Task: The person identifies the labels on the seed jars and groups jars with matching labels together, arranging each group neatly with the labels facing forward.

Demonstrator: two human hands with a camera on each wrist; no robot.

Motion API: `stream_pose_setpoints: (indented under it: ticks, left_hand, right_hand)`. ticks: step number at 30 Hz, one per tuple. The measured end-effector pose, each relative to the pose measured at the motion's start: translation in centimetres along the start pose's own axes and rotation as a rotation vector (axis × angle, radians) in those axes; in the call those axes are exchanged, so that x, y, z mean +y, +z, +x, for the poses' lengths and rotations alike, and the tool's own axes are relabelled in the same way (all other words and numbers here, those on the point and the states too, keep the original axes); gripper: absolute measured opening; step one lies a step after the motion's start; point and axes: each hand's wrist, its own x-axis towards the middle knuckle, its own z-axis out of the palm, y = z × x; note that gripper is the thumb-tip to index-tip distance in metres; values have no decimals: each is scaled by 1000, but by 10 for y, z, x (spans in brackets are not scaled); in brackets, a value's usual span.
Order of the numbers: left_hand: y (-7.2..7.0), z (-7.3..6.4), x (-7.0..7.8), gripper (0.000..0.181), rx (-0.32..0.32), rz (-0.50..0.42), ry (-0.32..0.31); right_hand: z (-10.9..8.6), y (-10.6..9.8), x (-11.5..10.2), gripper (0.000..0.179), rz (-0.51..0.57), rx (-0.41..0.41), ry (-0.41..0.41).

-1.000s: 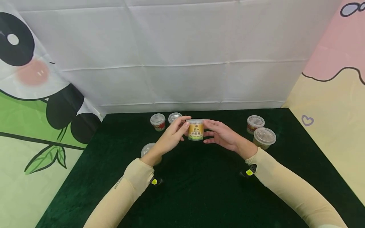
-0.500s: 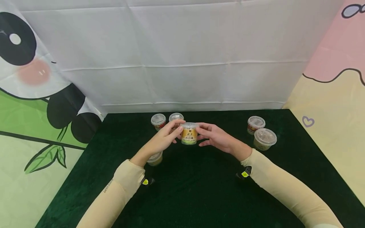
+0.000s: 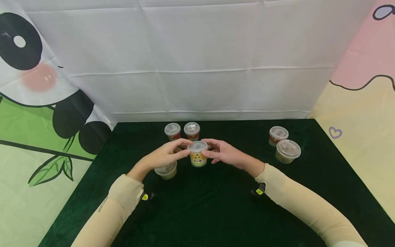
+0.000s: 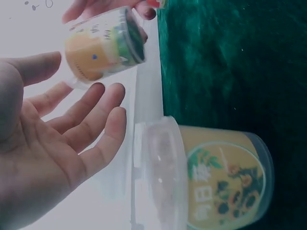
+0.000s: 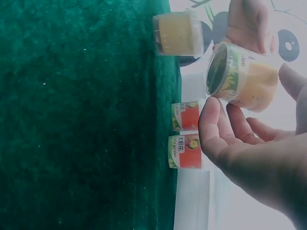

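Both hands hold a small clear plastic tub with a yellow and green label and a clear lid, over the middle of the table. My left hand has its thumb and fingers at the lid's left side. On the right side my right hand does the same with thumb and fingertips. The right wrist view has the tub tilted between both hands, its dark base showing. Close under the left hand stands a wider lidded tub with a sunflower label.
Two red-labelled tubs stand side by side at the back of the dark green table. At the right, another red-labelled tub stands beside a wider lidded tub. A white cloth hangs behind the table.
Both hands have carried the yellow-labelled tub down, nearer and slightly left. Its lid now faces the head camera more. The wider tub near the left wrist shows more.
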Motion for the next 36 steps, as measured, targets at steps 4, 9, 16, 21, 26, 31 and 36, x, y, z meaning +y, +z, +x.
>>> stream_pose_setpoints:
  ticks: [4,9,16,21,26,31,36]
  left_hand:
    - [-1,-6,-4,44,-7,27,-5]
    - [2,-10,-7,47,-9,85,-30]
    - [3,-14,-12,58,29,225,-3]
    - [3,-17,-18,67,46,334,-5]
    - [5,-19,-22,66,47,395,4]
    - [9,-21,-29,63,45,444,49]
    - [13,-24,-33,62,53,459,56]
  right_hand:
    - [4,8,3,66,-100,-10,-30]
    - [7,16,9,70,-181,-9,-62]
    - [14,25,17,74,-298,-10,-124]
    - [18,29,19,74,-371,-5,-171]
    - [17,34,19,75,-400,-13,-187]
    - [14,40,21,77,-424,-32,-183]
    - [13,43,22,77,-442,-37,-181]
